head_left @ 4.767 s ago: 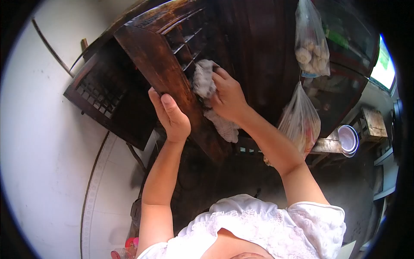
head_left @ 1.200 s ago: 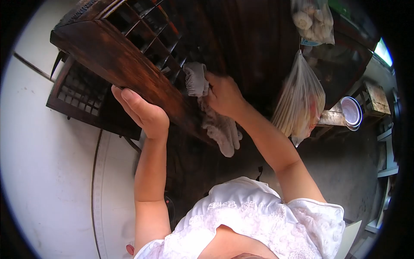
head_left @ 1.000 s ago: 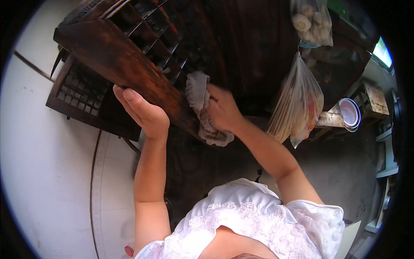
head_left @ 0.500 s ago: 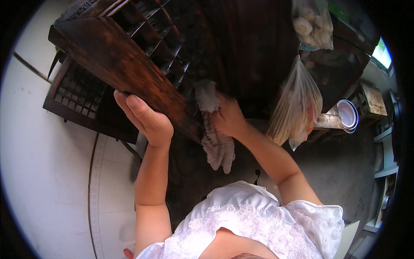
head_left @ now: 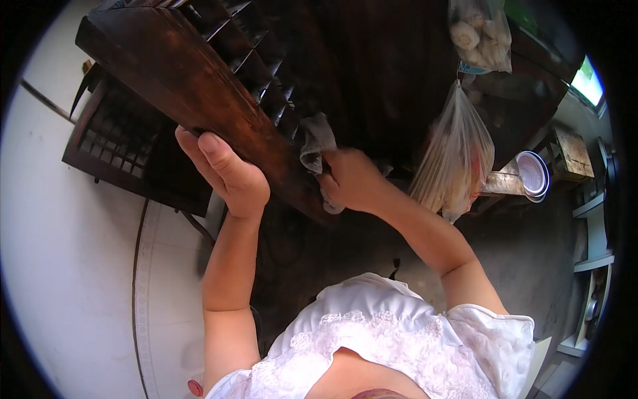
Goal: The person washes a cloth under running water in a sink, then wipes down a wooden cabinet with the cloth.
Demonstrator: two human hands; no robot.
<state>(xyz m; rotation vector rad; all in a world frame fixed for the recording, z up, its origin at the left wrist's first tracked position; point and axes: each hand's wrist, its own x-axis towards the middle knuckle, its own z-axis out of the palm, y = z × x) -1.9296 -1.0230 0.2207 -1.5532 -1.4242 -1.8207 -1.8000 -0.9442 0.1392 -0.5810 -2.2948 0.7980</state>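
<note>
A dark wooden lattice door (head_left: 226,93) stands tilted across the upper left of the view. My left hand (head_left: 232,179) holds its outer edge, the thumb near the front face and the other fingers partly hidden at the edge. My right hand (head_left: 355,179) is closed around a damp-looking grey cloth (head_left: 319,136). The cloth lies against the lower end of the door frame, beside the lattice bars. One end sticks up above my fingers and another part shows below them.
Clear plastic bags hang at the right, one with garlic-like bulbs (head_left: 475,36), another bag (head_left: 458,159) below it. A second lattice door (head_left: 113,146) is at the left by a white wall (head_left: 66,253). A basin (head_left: 533,175) sits near wooden stools (head_left: 568,156).
My right hand has shifted slightly with the cloth, whose hanging end is now bunched up near the door frame. My left hand stays at the door's edge.
</note>
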